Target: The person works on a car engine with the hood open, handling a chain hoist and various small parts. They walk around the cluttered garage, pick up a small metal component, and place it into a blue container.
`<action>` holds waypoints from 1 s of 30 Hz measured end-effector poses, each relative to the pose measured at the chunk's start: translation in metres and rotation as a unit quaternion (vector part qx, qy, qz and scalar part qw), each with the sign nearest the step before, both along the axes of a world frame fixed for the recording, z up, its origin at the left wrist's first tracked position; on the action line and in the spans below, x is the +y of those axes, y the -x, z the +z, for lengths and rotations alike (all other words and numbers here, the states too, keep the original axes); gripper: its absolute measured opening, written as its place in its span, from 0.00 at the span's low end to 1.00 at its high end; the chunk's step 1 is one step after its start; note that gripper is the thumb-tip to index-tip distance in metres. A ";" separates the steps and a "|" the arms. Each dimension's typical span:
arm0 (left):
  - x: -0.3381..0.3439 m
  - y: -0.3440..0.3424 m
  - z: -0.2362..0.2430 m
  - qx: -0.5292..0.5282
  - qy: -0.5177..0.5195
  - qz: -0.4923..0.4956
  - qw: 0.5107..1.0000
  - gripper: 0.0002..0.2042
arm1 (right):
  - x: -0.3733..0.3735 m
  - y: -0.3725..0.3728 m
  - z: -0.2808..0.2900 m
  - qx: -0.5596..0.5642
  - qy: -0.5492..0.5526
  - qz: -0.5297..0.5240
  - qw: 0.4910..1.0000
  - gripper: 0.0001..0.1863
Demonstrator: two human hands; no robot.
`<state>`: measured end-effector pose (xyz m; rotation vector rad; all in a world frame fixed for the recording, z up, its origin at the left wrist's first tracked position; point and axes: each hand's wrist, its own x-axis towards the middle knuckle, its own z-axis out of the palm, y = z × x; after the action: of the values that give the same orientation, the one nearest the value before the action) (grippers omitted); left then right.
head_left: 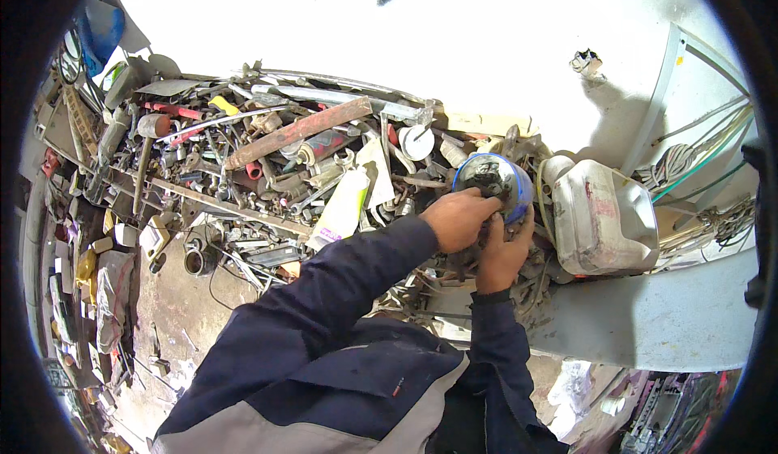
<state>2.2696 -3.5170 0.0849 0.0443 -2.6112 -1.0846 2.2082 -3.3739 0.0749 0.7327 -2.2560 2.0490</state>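
A round tub (506,180) with a blue rim and dark, grimy contents is tilted toward me at the right of the bench. My right hand (504,255) grips its near side from below, thumb up along the wall. Reaching over from the left, my left hand (466,219) has its fingers bent together at the tub's near rim. What they pinch, if anything, is hidden. Left of the hands lie a yellow-green and white tube or packet (344,207) and a greyish flat piece (374,170).
A dirty white jerrycan (604,219) stands just right of the tub. Wrenches, sockets and metal parts heap across the bench, with a rusty flat bar (300,134) on top. Coiled cables (681,162) hang by a metal bracket (660,101). A grey panel (648,316) juts out at the right.
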 end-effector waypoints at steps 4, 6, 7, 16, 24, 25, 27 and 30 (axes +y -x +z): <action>-0.002 -0.032 -0.024 0.255 -0.062 0.032 0.964 0.21 | 0.000 -0.003 -0.001 -0.029 0.019 0.032 0.999 0.41; -0.005 -0.047 -0.034 0.256 -0.071 0.093 0.959 0.16 | 0.000 -0.004 -0.001 -0.006 -0.003 0.014 1.000 0.42; -0.007 -0.053 -0.038 0.255 -0.078 0.126 0.955 0.15 | 0.000 -0.004 -0.001 -0.002 0.003 0.015 1.000 0.42; -0.007 -0.070 -0.054 0.092 -0.231 0.158 0.956 0.15 | -0.002 -0.010 -0.003 -0.004 0.026 0.007 1.000 0.42; -0.011 -0.047 -0.046 -0.003 -0.431 0.132 0.893 0.18 | -0.001 -0.013 -0.005 0.003 -0.002 -0.009 1.000 0.43; -0.014 -0.039 -0.044 -0.018 -0.458 0.116 0.881 0.19 | -0.001 -0.014 -0.004 -0.003 0.009 0.003 1.000 0.43; -0.021 -0.022 -0.038 -0.030 -0.454 0.088 0.886 0.17 | -0.001 -0.015 -0.002 -0.010 0.001 0.000 1.000 0.43; -0.028 -0.001 -0.029 -0.054 -0.464 0.085 0.880 0.15 | 0.003 -0.013 0.003 -0.030 0.003 0.011 0.999 0.43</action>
<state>2.2707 -3.5453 0.0562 0.5385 -1.8606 -2.1777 2.2210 -3.3712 0.0781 0.7071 -2.2815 2.1144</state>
